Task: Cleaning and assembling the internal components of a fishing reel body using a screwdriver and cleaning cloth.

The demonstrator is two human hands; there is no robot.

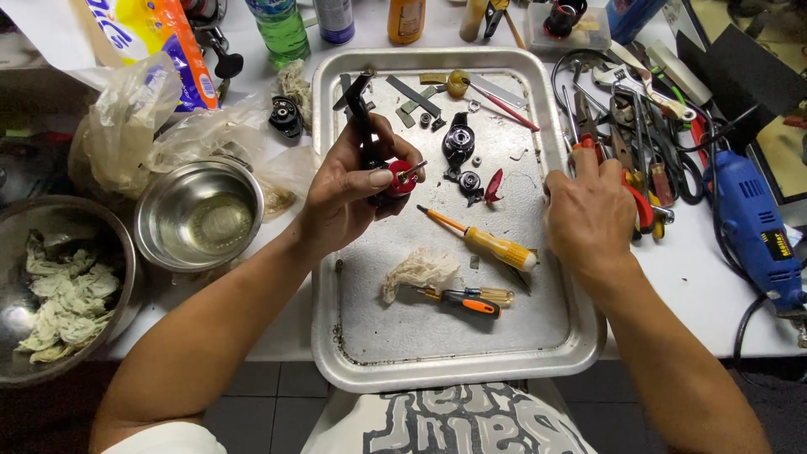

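My left hand (349, 189) holds a small red and black mechanical part with a black handle (363, 126) sticking up and a short metal pin at its red end (403, 176), above the left half of a metal tray (336, 277). My right hand (588, 214) rests at the tray's right rim, fingers reaching onto red-handled pliers (640, 202) in the tool pile. On the tray lie a black round part (459, 141), a small red piece (494, 185), a yellow-handled screwdriver (487, 244), a shorter orange and black screwdriver (466, 298) and a rag wad (418, 271).
A pile of wrenches, pliers and cutters (639, 109) lies right of the tray, with a blue rotary tool (752, 223) beyond. Left of the tray stand a steel bowl (199, 214), a larger bowl with rags (59, 286) and plastic bags (143, 109). Bottles (282, 29) line the back.
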